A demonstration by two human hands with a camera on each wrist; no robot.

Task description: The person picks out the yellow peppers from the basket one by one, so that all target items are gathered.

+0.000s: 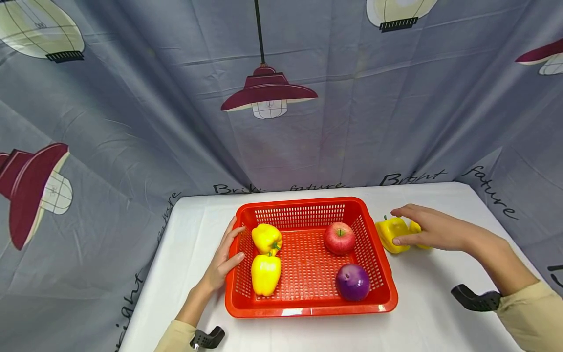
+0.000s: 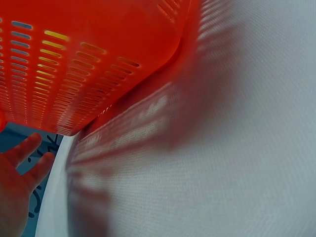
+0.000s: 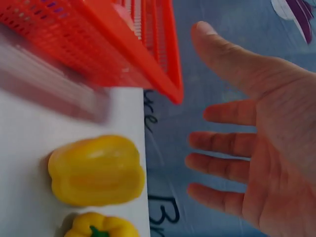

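Observation:
A red plastic basket (image 1: pixel 303 312) sits on the white table, holding two yellow bell peppers (image 1: pixel 266 275), a red apple (image 1: pixel 339 238) and a round purple eggplant (image 1: pixel 353 282). At its left rim is my left hand (image 1: pixel 218 266), fingers extended along the side and thumb tip over the edge. My right hand (image 1: pixel 433 228) hovers right of the basket with fingers spread and nothing held. Below it lie two more yellow peppers, one (image 3: pixel 96 170) on its side and another (image 3: pixel 101 226) with a green stem; the hand partly hides them in the head view.
The white tabletop (image 1: pixel 198 220) extends around the basket. Behind and beside it hangs a grey curtain (image 1: pixel 184 107) printed with lamps and lettering. Black wrist straps (image 1: pixel 475 298) show near both sleeves.

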